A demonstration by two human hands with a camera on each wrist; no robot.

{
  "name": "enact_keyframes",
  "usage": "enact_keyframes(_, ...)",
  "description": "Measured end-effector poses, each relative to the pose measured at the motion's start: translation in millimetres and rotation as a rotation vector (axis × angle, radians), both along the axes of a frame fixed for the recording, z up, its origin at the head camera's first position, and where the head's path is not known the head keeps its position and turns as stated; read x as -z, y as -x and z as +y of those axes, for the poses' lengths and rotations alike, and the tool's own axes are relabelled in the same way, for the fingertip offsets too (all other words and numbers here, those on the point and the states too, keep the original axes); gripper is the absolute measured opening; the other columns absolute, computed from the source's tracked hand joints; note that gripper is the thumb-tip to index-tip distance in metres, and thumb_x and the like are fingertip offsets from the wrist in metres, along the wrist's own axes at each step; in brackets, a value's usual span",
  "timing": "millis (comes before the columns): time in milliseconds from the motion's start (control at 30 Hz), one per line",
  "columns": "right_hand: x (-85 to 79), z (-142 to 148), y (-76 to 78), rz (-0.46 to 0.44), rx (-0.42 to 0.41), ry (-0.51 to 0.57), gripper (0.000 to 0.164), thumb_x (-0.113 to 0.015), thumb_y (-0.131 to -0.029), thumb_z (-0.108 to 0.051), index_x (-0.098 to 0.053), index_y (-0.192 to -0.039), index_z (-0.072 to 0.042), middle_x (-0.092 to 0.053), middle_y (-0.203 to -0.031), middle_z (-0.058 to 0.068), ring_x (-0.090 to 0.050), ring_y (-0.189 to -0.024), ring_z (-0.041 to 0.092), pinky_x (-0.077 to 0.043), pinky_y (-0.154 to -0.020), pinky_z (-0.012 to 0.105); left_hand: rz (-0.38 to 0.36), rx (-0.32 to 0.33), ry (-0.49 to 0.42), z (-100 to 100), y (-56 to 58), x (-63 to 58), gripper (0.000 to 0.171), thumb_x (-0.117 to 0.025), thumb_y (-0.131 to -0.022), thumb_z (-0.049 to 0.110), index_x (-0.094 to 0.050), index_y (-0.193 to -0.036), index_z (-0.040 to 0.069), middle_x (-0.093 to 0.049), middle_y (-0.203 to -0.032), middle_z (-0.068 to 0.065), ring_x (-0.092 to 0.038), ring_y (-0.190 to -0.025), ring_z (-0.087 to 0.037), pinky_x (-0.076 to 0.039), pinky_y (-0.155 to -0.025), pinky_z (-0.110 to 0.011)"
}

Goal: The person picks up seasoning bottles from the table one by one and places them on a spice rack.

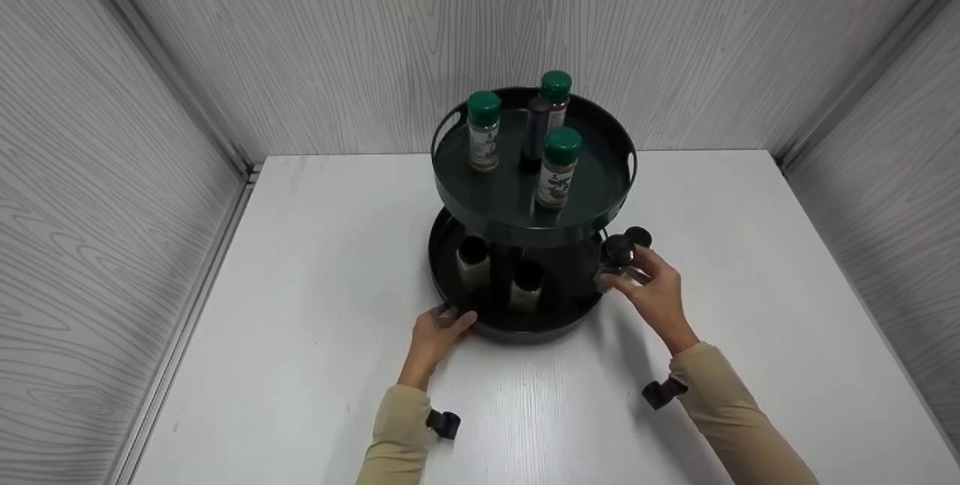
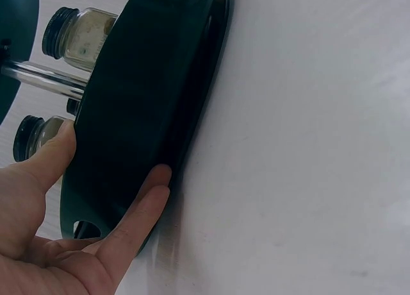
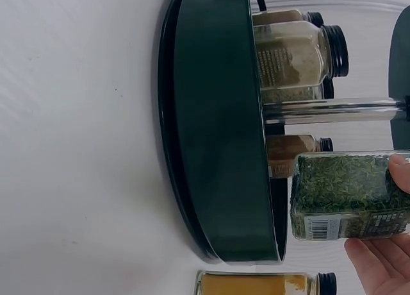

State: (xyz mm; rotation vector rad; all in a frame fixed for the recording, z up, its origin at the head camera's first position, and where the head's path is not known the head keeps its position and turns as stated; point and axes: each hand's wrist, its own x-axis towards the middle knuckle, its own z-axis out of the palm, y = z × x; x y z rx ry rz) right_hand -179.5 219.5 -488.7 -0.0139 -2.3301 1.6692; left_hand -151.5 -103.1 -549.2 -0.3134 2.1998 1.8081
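Note:
A dark green two-tier round spice rack (image 1: 525,331) stands on the white table. My left hand (image 1: 429,342) holds its lower tray at the front left, thumb over the rim and fingers along the outer wall (image 2: 134,109). My right hand (image 1: 660,297) grips a clear spice jar (image 3: 339,192) of green dried herbs with a dark cap, at the lower tray's right edge. In the right wrist view the jar overlaps the space just above the rim. Black-capped jars (image 1: 474,267) stand inside the lower tray, some half hidden by the upper tier.
Three green-capped jars (image 1: 484,133) stand on the upper tray (image 1: 514,200), around a dark upright post (image 1: 535,133). A jar of yellow-orange spice (image 3: 250,284) stands on the table right of the rack. Wood-grain panels (image 1: 337,50) wall the table's back and sides.

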Motion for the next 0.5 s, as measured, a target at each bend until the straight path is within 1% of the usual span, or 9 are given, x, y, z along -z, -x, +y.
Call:
enact_keyframes(167,0.8,-3.9,0.9,-0.009,0.008,0.021,0.054,-0.08,-0.069,0.008,-0.062,-0.12,0.007,-0.067,-0.114,0.025,-0.062,-0.088,-0.012,-0.055,-0.085,0.011,-0.006,-0.006,0.006,-0.7,0.2,2.2,0.081,-0.071,-0.087,0.034,-0.034,-0.142,-0.013,-0.063,-0.121,-0.03,-0.072,-0.098,-0.03,-0.057,-0.094,-0.038)
enact_keyframes(267,1.2,-5.7,1.8,-0.012,0.002,0.036,0.054,-0.08,-0.069,0.009,-0.061,-0.12,0.007,-0.066,-0.116,0.027,-0.062,-0.089,-0.012,-0.056,-0.085,0.013,-0.009,-0.012,-0.003,-0.9,0.7,2.8,0.081,-0.071,-0.087,0.035,-0.035,-0.142,-0.012,-0.064,-0.121,-0.029,-0.072,-0.099,-0.03,-0.056,-0.095,-0.038)
enact_keyframes(500,4.0,-10.2,4.2,-0.036,0.001,0.0,0.057,-0.08,-0.07,0.007,-0.059,-0.123,0.007,-0.064,-0.12,0.029,-0.058,-0.088,-0.017,-0.052,-0.084,0.005,0.023,0.003,-0.041,-1.3,-1.6,0.3,0.08,-0.069,-0.089,0.032,-0.032,-0.142,-0.014,-0.065,-0.118,-0.031,-0.072,-0.098,-0.033,-0.058,-0.093,-0.038)
